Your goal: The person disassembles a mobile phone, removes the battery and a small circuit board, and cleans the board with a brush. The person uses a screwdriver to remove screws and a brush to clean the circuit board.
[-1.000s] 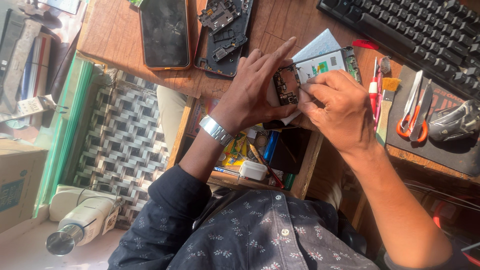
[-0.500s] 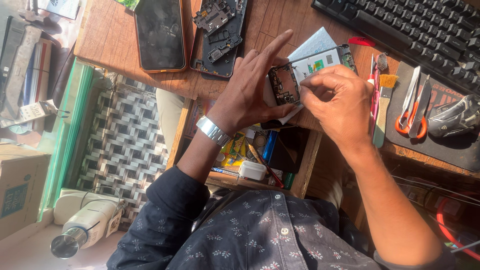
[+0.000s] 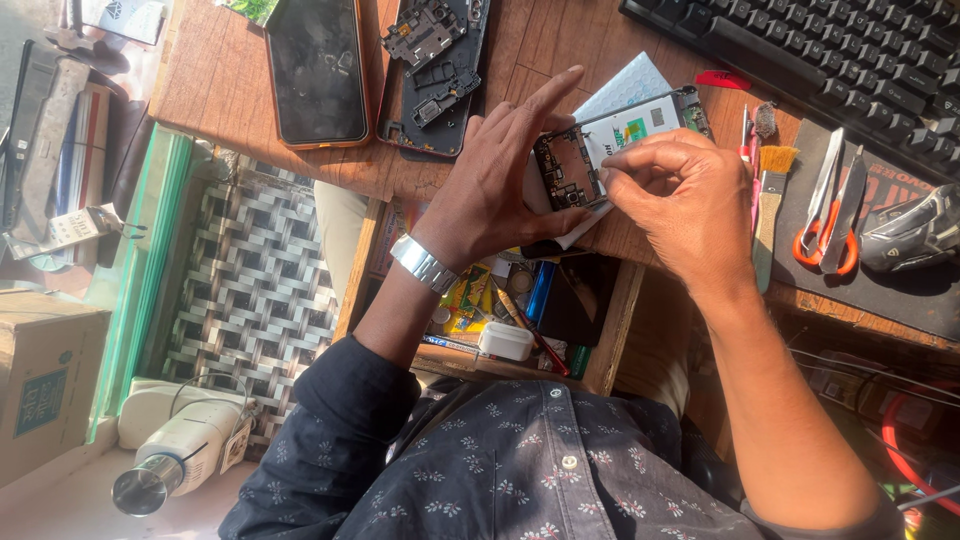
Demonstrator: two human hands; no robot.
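A brown wooden worktop (image 3: 240,90) was seen from above, with an open drawer (image 3: 500,320) of small tools below its edge and a woven chair seat (image 3: 250,270) beside it. An opened phone (image 3: 610,150), its back removed and its white battery exposed, was held just above the front edge of the worktop between both hands. The left hand (image 3: 510,180), with a metal watch (image 3: 422,264) at the wrist, was curled loosely around the phone's left end, the thumb pressed under its lower corner and the forefinger stretched out straight above it. The right hand (image 3: 690,200) was closed in a pinch, thumb and forefinger tips brought together against the phone's body near the battery; whether a small part was gripped between them could not be told. A dark phone (image 3: 318,70) lay face up further back on the worktop, and a stripped phone frame (image 3: 435,70) was laid just beside it. To the right, a small brush (image 3: 768,210), orange-handled tweezers (image 3: 830,210) and a black keyboard (image 3: 830,50) were set out.
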